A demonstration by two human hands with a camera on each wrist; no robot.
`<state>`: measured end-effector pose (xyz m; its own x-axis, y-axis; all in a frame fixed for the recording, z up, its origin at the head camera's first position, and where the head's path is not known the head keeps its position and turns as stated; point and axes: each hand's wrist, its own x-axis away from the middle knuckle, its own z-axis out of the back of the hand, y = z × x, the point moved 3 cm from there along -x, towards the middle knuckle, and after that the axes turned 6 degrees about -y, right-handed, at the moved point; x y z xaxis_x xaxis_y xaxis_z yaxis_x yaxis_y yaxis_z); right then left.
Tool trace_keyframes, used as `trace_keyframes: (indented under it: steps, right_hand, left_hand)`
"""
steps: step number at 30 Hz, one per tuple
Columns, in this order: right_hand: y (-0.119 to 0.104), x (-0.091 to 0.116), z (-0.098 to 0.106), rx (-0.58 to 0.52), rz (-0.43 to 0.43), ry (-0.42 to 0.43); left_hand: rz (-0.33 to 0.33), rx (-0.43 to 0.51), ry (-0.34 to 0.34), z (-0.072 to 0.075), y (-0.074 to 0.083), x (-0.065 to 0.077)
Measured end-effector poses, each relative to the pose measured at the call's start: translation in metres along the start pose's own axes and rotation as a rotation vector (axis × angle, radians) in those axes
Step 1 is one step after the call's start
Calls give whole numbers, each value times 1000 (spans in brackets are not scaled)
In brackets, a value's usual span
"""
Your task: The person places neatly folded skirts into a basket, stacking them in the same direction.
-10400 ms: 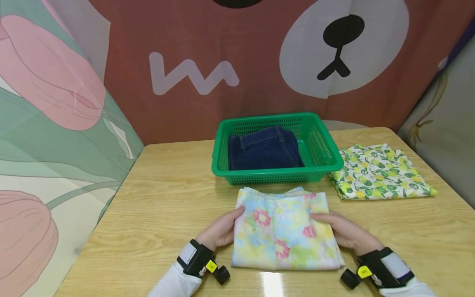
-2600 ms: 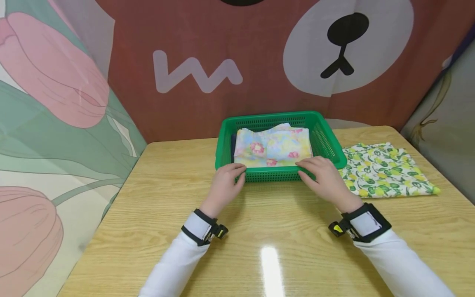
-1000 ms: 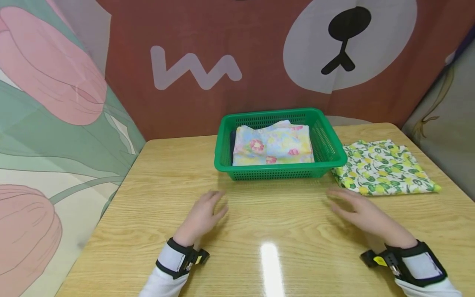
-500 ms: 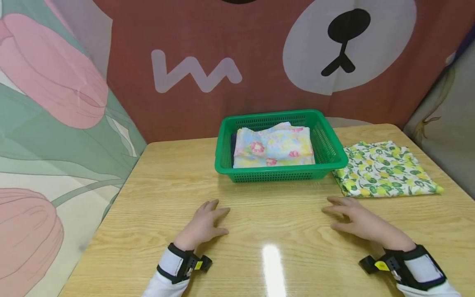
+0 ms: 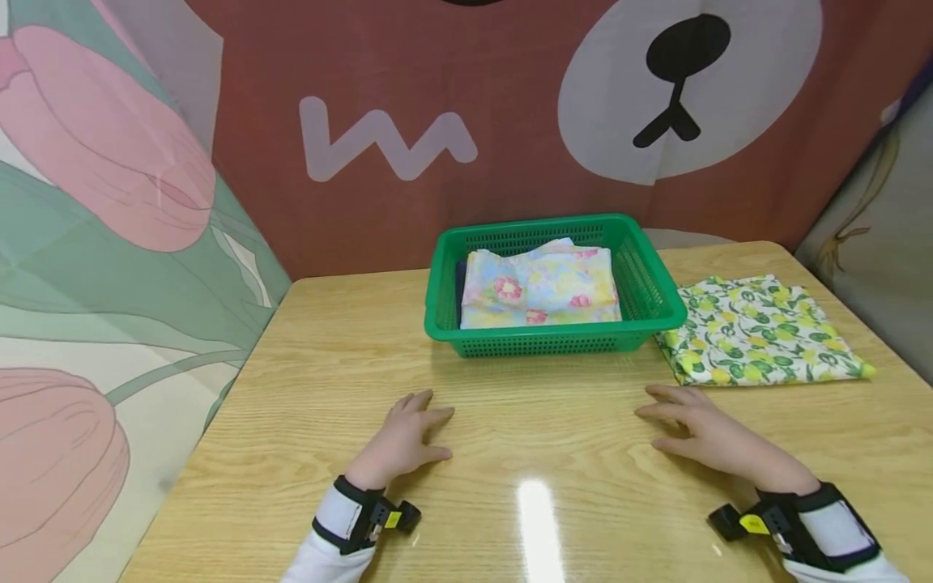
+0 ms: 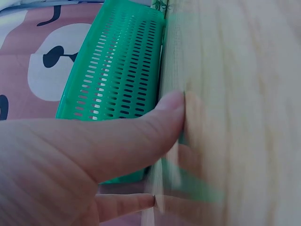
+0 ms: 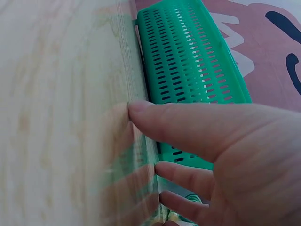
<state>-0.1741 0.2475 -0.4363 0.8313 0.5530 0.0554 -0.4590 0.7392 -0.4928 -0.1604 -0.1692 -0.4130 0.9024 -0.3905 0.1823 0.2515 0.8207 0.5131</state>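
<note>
Both hands rest on the wooden table with fingers spread and nothing held. My left hand (image 5: 399,444) lies in front of the basket's left side, thumb and fingertips on the tabletop. To the right, my right hand (image 5: 703,429) touches the table the same way, just in front of a folded lemon-print cloth (image 5: 761,332). Beyond the hands stands a green plastic basket (image 5: 547,343), its slotted wall also showing in both wrist views. Inside it lies a folded pastel floral cloth (image 5: 543,283), with a dark blue denim edge (image 5: 460,291) showing at its left.
The wooden table (image 5: 328,348) reaches back to a brown curtain (image 5: 408,219) with a bear face. A floral drape (image 5: 168,324) hangs along the left side and a grey one (image 5: 882,267) along the right. Each wrist wears a strapped camera.
The pastel cloth went from between the hands into the basket, over the denim. Both hands then left the basket's front rim, drew back and apart, and settled on the table.
</note>
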Motion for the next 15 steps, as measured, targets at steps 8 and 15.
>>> trace_keyframes:
  steps: [8,15]
  right_hand:
    - [3,4,9,-34,-8,52]
    - [28,7,45,14,-35,298]
  left_hand:
    - [6,-1,-6,-4,0,-4]
    - [-12,-15,-15,-4,2,-9]
